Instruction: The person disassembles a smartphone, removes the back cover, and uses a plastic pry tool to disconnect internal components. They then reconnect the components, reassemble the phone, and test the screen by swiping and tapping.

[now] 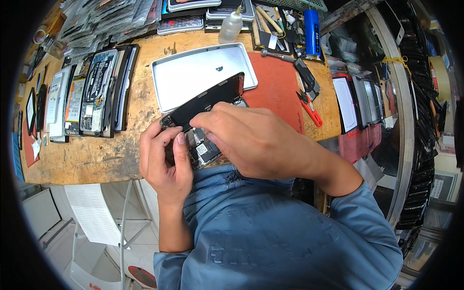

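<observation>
An opened smartphone [207, 150] lies at the table's front edge, just above my lap. Its dark screen panel [205, 101] is tilted up and away from the body, whose inner parts and a square printed label show. My left hand [166, 157] grips the phone along its left side, thumb over the inside. Over the phone's inner parts, my right hand [253, 137] has its thumb and forefinger pinched together; whatever they hold, if anything, is hidden. Just behind the screen panel is a white shallow tray [179, 72] with a small dark piece [219, 68] in it.
A red mat [273, 77] carries part of the tray. To the right are red-handled cutters [311, 110], a screwdriver [278, 55] and a blue cylinder [312, 34]. Opened phones [99, 92] stand at left. Behind the tray are a squeeze bottle [231, 28] and stacked plastic packets [106, 24].
</observation>
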### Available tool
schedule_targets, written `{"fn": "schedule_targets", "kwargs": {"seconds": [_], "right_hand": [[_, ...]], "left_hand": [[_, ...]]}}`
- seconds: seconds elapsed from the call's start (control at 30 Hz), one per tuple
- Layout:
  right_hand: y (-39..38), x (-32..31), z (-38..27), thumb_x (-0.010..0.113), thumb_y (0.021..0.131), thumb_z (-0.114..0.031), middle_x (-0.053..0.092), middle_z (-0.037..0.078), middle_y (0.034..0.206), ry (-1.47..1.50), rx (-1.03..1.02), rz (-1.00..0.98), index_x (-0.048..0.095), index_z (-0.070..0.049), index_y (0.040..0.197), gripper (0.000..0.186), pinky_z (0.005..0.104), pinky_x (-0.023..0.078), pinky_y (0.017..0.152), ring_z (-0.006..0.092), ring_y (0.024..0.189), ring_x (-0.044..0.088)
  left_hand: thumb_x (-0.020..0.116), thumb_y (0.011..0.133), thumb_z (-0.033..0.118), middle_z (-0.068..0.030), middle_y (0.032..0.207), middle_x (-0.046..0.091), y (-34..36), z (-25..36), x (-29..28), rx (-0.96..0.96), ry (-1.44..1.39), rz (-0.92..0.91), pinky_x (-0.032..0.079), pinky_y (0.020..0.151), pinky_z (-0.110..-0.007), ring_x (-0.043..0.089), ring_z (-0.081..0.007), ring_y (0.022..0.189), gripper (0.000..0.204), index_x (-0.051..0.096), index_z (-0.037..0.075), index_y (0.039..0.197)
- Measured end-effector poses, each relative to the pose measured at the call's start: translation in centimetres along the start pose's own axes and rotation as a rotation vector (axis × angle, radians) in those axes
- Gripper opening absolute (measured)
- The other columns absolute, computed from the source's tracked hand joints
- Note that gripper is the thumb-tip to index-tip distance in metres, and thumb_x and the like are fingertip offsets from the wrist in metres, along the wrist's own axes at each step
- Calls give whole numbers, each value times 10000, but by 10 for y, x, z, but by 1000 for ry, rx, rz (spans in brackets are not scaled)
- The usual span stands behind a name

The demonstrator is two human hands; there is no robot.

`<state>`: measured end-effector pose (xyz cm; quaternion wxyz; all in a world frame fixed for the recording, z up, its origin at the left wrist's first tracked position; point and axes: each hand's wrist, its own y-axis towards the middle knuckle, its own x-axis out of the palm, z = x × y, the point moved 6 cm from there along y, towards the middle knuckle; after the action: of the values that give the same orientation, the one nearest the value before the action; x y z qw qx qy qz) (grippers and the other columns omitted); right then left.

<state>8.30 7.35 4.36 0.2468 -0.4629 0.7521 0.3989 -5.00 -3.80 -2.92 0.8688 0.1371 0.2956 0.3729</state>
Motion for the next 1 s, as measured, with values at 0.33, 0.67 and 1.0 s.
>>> {"fn": "schedule_targets", "kwargs": {"seconds": [0.33,0.67,1.0], "right_hand": [[7,-3,-5,688,822,61,644,156,935,-9,12,-23,603,59,1250,437,412,548,635,326,781,672],[13,2,-13,653,873,-54,590,122,907,-161,23,-180,611,40,1167,311,391,536,661,285,775,651],[16,2,-13,638,887,-56,571,126,901,-122,32,-168,605,34,1171,300,399,532,662,302,776,650]], "left_hand": [[609,1053,122,-233,1166,691,2,3,-4,3,-5,-52,540,865,-380,683,-294,958,212,679,-49,951],[629,1010,59,-234,1218,667,0,-1,-2,-63,-170,-21,546,857,-369,663,-287,1022,116,669,-44,977],[745,902,-28,-210,1221,668,0,-2,-3,11,-109,17,555,901,-376,670,-284,1032,113,695,-24,1003]]}}
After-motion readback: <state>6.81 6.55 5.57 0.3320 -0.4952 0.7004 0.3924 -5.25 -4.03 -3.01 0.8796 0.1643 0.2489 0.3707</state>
